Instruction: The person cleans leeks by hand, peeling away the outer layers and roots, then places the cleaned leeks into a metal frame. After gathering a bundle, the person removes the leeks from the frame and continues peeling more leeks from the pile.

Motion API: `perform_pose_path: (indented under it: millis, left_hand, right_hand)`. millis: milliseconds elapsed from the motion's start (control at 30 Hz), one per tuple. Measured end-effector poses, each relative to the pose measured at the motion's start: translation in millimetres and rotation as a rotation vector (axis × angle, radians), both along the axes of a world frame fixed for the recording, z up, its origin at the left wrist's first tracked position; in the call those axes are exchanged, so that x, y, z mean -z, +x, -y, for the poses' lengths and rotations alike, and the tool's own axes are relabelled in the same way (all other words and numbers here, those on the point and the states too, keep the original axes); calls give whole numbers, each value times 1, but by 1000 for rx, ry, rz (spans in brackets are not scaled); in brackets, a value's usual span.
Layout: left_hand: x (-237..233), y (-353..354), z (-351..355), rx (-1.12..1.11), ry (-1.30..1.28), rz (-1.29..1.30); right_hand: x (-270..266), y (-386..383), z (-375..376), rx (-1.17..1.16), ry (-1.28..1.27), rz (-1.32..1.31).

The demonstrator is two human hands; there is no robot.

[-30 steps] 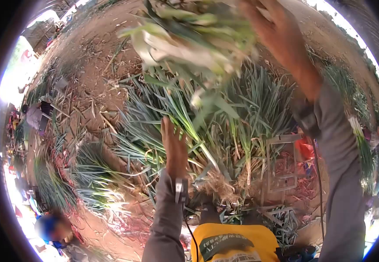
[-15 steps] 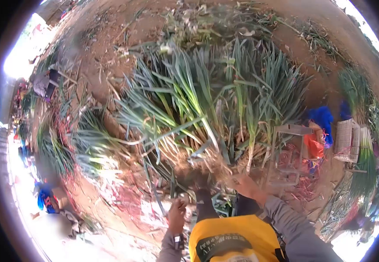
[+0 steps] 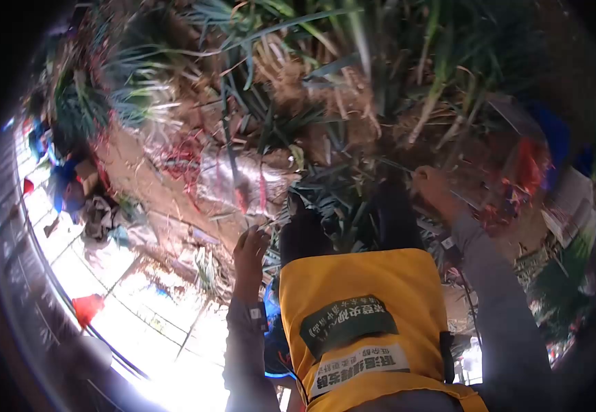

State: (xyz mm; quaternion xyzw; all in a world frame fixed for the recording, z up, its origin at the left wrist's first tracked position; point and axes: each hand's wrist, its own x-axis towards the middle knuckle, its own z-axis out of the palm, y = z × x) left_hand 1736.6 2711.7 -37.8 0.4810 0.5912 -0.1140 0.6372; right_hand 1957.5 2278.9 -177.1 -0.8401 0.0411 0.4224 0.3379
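Observation:
Low in front of me my left hand is closed, its fingers curled; whatever may be in them is hidden. My right hand is closed too, fingertips together, just below the root ends of the green onions. A thin green strip runs up to its fingertips, but blur hides whether it is gripped. Loose green leaves lie on the ground between my legs, near both hands. A whitish sack with red ties lies beyond my left hand.
Another green onion bundle lies to the left. Red strings are scattered beside the sack. On the right are an orange-red bag, a blue bag and a pale crate. Dark clothing lies at left.
My view has tilted down toward my body, so the onion pile sits higher in the picture. The right hand has come away from the onion roots, and the left stays curled.

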Motion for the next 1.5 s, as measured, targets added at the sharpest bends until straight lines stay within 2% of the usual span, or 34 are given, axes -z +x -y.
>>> perform_pose_path:
  millis: [33,67,100,167,233,300,333,433,500,567,600,667,767,833,867,933,1000,1033,1067,1100,1133,1233,1300,1367,1433,1467,1500]
  left_hand:
    - [9,0,-6,25,10,28]
    - [18,0,-13,49,29,20]
    - [31,1,-25,81,41,19]
    - [71,-7,-57,74,72,-2]
    - [115,-28,-92,70,88,-29]
    - [168,-51,-135,26,229,-93]
    - [203,-71,-156,-48,327,-87]
    - [296,-131,-230,-145,311,-223]
    - [346,-151,-256,-232,253,-245]
    - [372,-174,-268,-156,127,-290]
    - [378,-186,-270,1,131,-99]
    - [419,-204,-280,76,30,102]
    - [459,-216,-288,-5,-133,263]
    - [463,-205,-284,-116,-205,349]
    - [457,-190,-278,-189,-243,387]
    - [457,-182,-270,-358,-290,411]
    - [439,-157,-258,-402,-323,400]
    - [427,-150,-253,-450,-327,372]
    - [422,-153,-246,-286,-177,369]
    - [417,-157,-238,-132,-17,350]
    - [404,-147,-222,-201,-55,313]
    - [381,-132,-166,-480,-307,150]
    - [373,-134,-112,-497,-282,85]
    - [389,-162,-64,-420,-379,121]
    - [381,-149,-14,-502,-480,175]
    - [390,-159,-1,-487,-478,174]
    - [405,-183,17,299,-64,155]
  right_hand:
    - [3,1,-20,8,2,-97]
    - [28,-11,-41,14,1,24]
    - [36,-14,-70,4,19,14]
    - [53,-27,-136,-105,138,82]
    - [81,-62,-210,-58,327,129]
    - [80,-91,-292,-201,286,139]
    - [100,-117,-329,-225,332,145]
    - [157,-202,-442,-311,320,42]
    - [186,-248,-512,-233,214,95]
    - [208,-282,-569,-20,200,30]
    - [220,-300,-590,27,117,78]
    - [240,-307,-614,90,-23,184]
    - [255,-313,-617,190,-49,219]
    - [243,-310,-598,278,88,224]
    - [234,-305,-585,273,72,235]
    - [210,-294,-549,340,316,255]
    - [186,-278,-498,268,288,343]
    - [179,-270,-470,386,380,223]
    - [174,-263,-445,502,486,92]
    - [167,-251,-420,399,423,247]
    - [163,-238,-396,298,357,406]
    - [150,-224,-322,385,237,329]
    - [144,-218,-286,440,226,281]
    - [148,-214,-261,393,196,396]
    - [146,-218,-239,447,153,265]
    - [147,-222,-231,462,154,269]
    - [148,-229,-225,447,148,241]
